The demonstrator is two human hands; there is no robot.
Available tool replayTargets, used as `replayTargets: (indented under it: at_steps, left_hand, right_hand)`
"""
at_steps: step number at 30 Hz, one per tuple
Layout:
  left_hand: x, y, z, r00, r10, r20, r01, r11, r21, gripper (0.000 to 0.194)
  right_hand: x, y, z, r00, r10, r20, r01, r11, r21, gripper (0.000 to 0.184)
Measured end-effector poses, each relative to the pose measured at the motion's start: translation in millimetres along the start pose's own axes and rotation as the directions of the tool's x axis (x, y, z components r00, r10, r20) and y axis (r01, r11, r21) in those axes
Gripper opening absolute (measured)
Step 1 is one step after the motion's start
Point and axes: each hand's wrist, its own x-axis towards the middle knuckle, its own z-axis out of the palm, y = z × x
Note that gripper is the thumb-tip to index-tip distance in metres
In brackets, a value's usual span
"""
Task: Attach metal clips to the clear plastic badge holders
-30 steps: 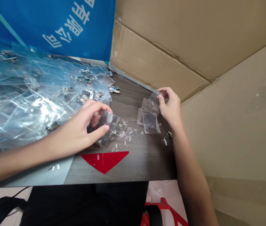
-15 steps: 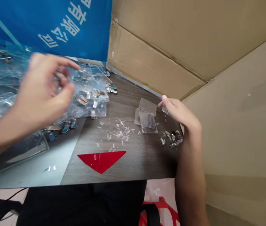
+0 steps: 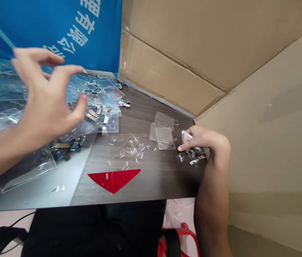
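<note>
My left hand [image 3: 51, 92] is raised over the pile of clear plastic badge sleeves [image 3: 97, 92] with metal clips; its thumb and index finger are spread apart with nothing seen between them. On the right, my right hand [image 3: 201, 139] holds a small clear plastic piece [image 3: 186, 136] against its fingers. Right beside and below that hand lie several loose metal clips [image 3: 194, 157], partly covered by it. A few clear square plates [image 3: 164, 135] overlap on the table just left of my right hand.
Small clear plastic strips [image 3: 136, 150] are scattered mid-table. A red triangle [image 3: 115, 180] lies by the front edge. A blue printed panel [image 3: 60, 21] and a cardboard wall [image 3: 167, 71] bound the back; another cardboard side [image 3: 268, 142] stands at the right.
My right hand has come down toward the loose clips, still with the clear piece. My left hand has shifted slightly, its thumb and index finger spreading wider.
</note>
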Motion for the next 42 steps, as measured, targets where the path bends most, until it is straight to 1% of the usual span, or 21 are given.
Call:
replayTargets:
  at_steps: [2, 3, 5, 7, 10, 13, 17, 20, 22, 24, 26, 28, 30, 32, 33, 34, 35, 36, 37, 40, 42]
  left_hand:
    - [-4, 2, 8.8, 0.983, 0.135, -0.125, -0.144, 0.987, -0.069, 0.066]
    - [-5, 1, 13.6, 0.97, 0.188, -0.154, -0.204, 0.974, -0.101, 0.057]
    - [-6, -2, 22.0, 0.959, 0.243, -0.149, -0.262, 0.956, -0.13, 0.048]
    - [-5, -6, 26.8, 0.952, 0.269, -0.144, -0.286, 0.951, -0.117, 0.041]
    - [-4, -7, 27.0, 0.941, 0.302, -0.155, -0.318, 0.944, -0.089, 0.036]
    - [-5, -4, 24.2, 0.942, 0.301, -0.147, -0.317, 0.944, -0.097, 0.034]
    - [-7, -1, 24.2, 0.948, 0.288, -0.138, -0.309, 0.936, -0.168, 0.03]
    - [-9, 0, 27.1, 0.942, 0.306, -0.138, -0.329, 0.924, -0.196, 0.031]
    - [-11, 0, 29.1, 0.939, 0.316, -0.134, -0.338, 0.918, -0.206, 0.029]
    - [-13, 1, 30.8, 0.937, 0.326, -0.128, -0.348, 0.912, -0.218, 0.027]
    - [-15, 2, 32.3, 0.931, 0.353, -0.096, -0.366, 0.897, -0.25, 0.024]
    - [-17, 4, 33.7, 0.92, 0.392, -0.028, -0.38, 0.87, -0.315, 0.024]
    - [-19, 7, 35.3, 0.913, 0.402, 0.068, -0.343, 0.849, -0.402, 0.025]
    - [-22, 10, 37.3, 0.916, 0.365, 0.166, -0.242, 0.834, -0.496, 0.027]
    - [-23, 12, 38.7, 0.916, 0.338, 0.214, -0.173, 0.817, -0.549, 0.027]
    - [-26, 14, 40.2, 0.913, 0.315, 0.258, -0.102, 0.789, -0.605, 0.027]
    - [-28, 16, 42.0, 0.907, 0.298, 0.297, -0.031, 0.75, -0.66, 0.027]
    - [-30, 18, 43.8, 0.901, 0.285, 0.327, 0.035, 0.704, -0.71, 0.028]
    - [-32, 19, 45.6, 0.896, 0.273, 0.35, 0.093, 0.656, -0.749, 0.029]
    - [-37, 23, 49.5, 0.891, 0.215, 0.4, 0.234, 0.538, -0.81, 0.034]
    - [-38, 25, 50.1, 0.894, 0.158, 0.42, 0.308, 0.465, -0.83, 0.038]
  right_hand:
    - [-5, -5, 3, 1.0, -0.03, 0.008, 0.03, 0.999, 0.015, 0.032]
    - [-9, -7, 6, 0.999, -0.037, 0.006, 0.037, 0.999, 0.022, 0.032]
    - [-14, -10, 12, 1.0, -0.028, 0.003, 0.028, 0.999, 0.024, 0.032]
    - [-18, -13, 20, 1.0, 0.005, 0.001, -0.005, 1.0, 0.006, 0.032]
    - [-21, -19, 29, 0.998, 0.054, -0.03, -0.055, 0.998, -0.027, 0.03]
    - [-23, -24, 35, 0.995, 0.048, -0.087, -0.054, 0.997, -0.064, 0.029]
    - [-32, -24, 45, 0.979, 0.069, -0.192, -0.094, 0.988, -0.126, 0.033]
    - [-42, -19, 60, 0.971, 0.058, -0.233, -0.089, 0.988, -0.129, 0.026]
    - [-48, -15, 67, 0.974, 0.033, -0.222, -0.058, 0.992, -0.11, 0.021]
    - [-52, -16, 67, 0.977, -0.018, -0.211, 0.002, 0.997, -0.074, 0.017]
    - [-52, -24, 60, 0.968, -0.102, -0.229, 0.103, 0.995, -0.01, 0.01]
    - [-48, -41, 50, 0.94, -0.227, -0.256, 0.255, 0.964, 0.082, 0.01]
    - [-38, -65, 43, 0.897, -0.361, -0.256, 0.413, 0.89, 0.194, 0.015]
    - [-21, -94, 44, 0.831, -0.474, -0.292, 0.552, 0.767, 0.327, 0.012]
    - [-12, -108, 49, 0.792, -0.499, -0.353, 0.61, 0.683, 0.402, 0.009]
    - [-3, -122, 57, 0.76, -0.494, -0.421, 0.65, 0.586, 0.484, 0.01]
    - [4, -134, 66, 0.729, -0.471, -0.496, 0.684, 0.485, 0.545, 0.016]
    - [10, -145, 77, 0.71, -0.437, -0.552, 0.703, 0.4, 0.587, 0.023]
    - [14, -153, 88, 0.71, -0.39, -0.586, 0.702, 0.332, 0.63, 0.029]
    - [13, -168, 115, 0.754, -0.292, -0.588, 0.645, 0.158, 0.748, 0.04]
    - [7, -171, 125, 0.759, -0.273, -0.591, 0.634, 0.104, 0.766, 0.043]
